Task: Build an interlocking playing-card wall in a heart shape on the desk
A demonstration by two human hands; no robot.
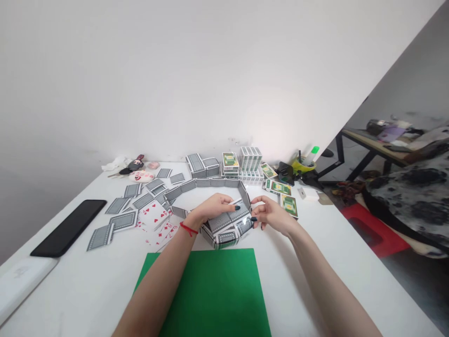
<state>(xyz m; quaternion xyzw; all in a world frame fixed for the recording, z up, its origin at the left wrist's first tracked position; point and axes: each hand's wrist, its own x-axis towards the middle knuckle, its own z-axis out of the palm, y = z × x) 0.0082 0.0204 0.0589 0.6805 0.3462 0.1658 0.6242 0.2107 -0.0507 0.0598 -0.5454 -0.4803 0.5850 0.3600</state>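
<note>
A ring-shaped wall of grey-backed playing cards (196, 183) stands on the table, with more cards laid flat across its near side. My left hand (215, 208) reaches over these flat cards (224, 221), its thumb pressed on top and the other fingers bent; their tips are partly hidden. At the right end of the same part, my right hand (271, 215) pinches a card (244, 226) between thumb and fingers. The near corner card (226, 238) sits at the front of the structure, just behind a green sheet (213, 290).
Loose cards (154, 213) lie to the left, some face up. Stacked card boxes (250, 161) and a grey card block (201, 164) stand near the wall. A black phone (70, 227) lies at far left; a yellow-green holder (304, 164) stands at back right.
</note>
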